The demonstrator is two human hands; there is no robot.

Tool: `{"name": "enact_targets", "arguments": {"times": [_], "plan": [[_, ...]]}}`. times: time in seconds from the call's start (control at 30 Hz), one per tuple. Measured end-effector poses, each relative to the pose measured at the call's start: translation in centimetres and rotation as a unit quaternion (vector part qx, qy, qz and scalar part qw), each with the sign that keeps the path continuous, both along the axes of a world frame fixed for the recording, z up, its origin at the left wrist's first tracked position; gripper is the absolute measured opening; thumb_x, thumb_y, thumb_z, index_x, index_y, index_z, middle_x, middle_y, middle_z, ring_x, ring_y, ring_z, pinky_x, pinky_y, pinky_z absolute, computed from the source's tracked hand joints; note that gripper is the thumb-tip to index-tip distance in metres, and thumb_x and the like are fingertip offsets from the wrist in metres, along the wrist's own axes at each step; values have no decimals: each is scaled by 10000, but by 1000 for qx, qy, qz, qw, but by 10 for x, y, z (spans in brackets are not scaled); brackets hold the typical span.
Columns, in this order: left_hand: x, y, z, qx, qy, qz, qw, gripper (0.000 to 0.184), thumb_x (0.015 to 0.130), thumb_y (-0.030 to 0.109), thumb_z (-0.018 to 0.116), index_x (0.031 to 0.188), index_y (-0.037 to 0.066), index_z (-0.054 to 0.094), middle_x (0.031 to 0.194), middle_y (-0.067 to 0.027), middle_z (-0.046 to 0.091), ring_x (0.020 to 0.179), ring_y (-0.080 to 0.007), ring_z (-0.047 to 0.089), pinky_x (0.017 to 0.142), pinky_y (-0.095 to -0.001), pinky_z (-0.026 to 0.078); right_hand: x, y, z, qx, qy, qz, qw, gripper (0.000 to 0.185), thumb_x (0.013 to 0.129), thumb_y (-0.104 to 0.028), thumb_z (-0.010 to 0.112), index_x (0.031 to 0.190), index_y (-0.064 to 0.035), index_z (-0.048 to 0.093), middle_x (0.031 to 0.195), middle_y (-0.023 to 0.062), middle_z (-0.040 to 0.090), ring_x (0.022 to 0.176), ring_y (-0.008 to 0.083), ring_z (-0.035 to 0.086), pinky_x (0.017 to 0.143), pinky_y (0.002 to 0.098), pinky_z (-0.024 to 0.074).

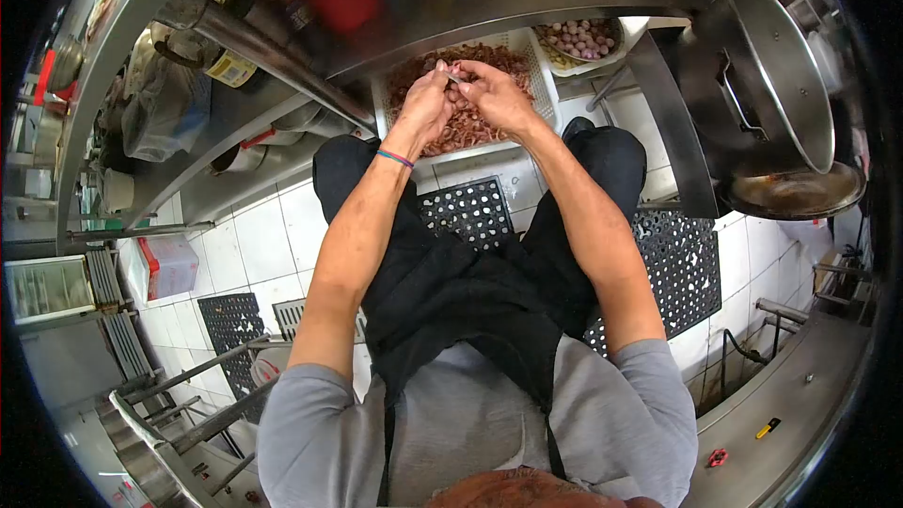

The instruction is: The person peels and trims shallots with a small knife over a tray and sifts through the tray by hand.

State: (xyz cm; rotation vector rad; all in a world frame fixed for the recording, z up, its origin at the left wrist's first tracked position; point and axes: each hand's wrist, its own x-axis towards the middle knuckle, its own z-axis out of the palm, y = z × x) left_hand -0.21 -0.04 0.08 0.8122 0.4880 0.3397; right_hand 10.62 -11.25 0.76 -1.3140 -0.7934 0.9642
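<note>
A white perforated crate stands in front of my knees, filled with reddish-brown peels and small shallots. Over it my two hands meet. My left hand has its fingers closed around a small reddish shallot. In my right hand, the fingers are pinched on a small knife, whose metal part shows between the hands. Beside the crate on the right, a white basket holds many pale purple shallots.
A steel counter edge runs just beyond my hands. To the right stands a large steel pot above a brown-stained pan. Shelves with bags and containers are at the left. Black perforated mats lie on the white-tiled floor.
</note>
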Motion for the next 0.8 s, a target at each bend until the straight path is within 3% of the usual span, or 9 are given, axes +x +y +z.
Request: {"name": "enact_targets", "arguments": {"times": [0.07,0.27,0.37,0.47,0.57,0.63,0.7,0.77,0.8], "plan": [[4,-5,2,-1,1,25,1000,297,1039,292,382,1064,43,542,922,-40,571,784,-144,552,702,-287,488,-2,6,-4,60,80,-14,995,337,940,-39,553,1271,11,516,932,33,621,762,80,555,686,229,464],[19,-27,-1,31,34,122,991,361,1054,293,320,1077,1,531,933,-62,566,815,-135,532,754,-287,469,-7,7,-5,-7,-100,-70,993,290,938,-61,545,1221,-1,537,947,71,637,821,117,581,723,260,477],[24,-37,1,76,32,135,987,356,1054,278,325,1094,-6,535,988,-75,578,877,-138,542,805,-290,466,-7,8,1,-39,-124,-103,986,260,907,-104,588,1134,21,562,968,146,665,847,170,626,729,288,493],[31,-29,-20,181,68,142,971,320,1053,256,329,1118,16,531,1008,-66,583,889,-149,555,820,-307,470,0,13,-8,-38,-117,-97,988,224,942,-110,556,1133,7,550,881,77,642,757,105,566,655,259,460],[28,-24,-6,190,82,99,973,309,1053,257,325,1099,31,530,990,-69,586,869,-167,563,799,-329,476,4,7,12,-32,-20,-60,998,241,942,-120,571,1154,-8,554,821,42,636,714,75,541,617,236,439],[17,-17,13,60,86,38,994,251,1045,234,348,1032,61,530,943,-49,582,787,-145,551,692,-303,481,7,2,15,-13,-24,-28,999,250,944,-128,577,1165,-13,555,795,23,630,698,63,529,602,227,433],[5,11,8,-92,-37,-84,991,209,1036,213,375,1027,72,528,913,-29,572,727,-112,517,620,-261,457,10,-4,14,-3,-48,-7,999,255,948,-130,577,1174,-16,556,791,16,630,691,55,519,591,224,428],[3,12,10,-18,59,-73,995,201,1029,214,401,993,72,538,845,-13,559,685,-96,491,582,-240,428,10,-5,15,-2,-97,12,995,255,952,-128,571,1181,-15,557,809,20,635,693,52,513,585,225,426],[5,7,10,33,89,-51,994,211,1030,221,401,984,71,543,832,-10,558,682,-95,489,586,-243,428,8,1,1,38,-47,-1,998,256,953,-114,563,1189,-13,553,825,27,635,701,54,528,597,234,441]]}}
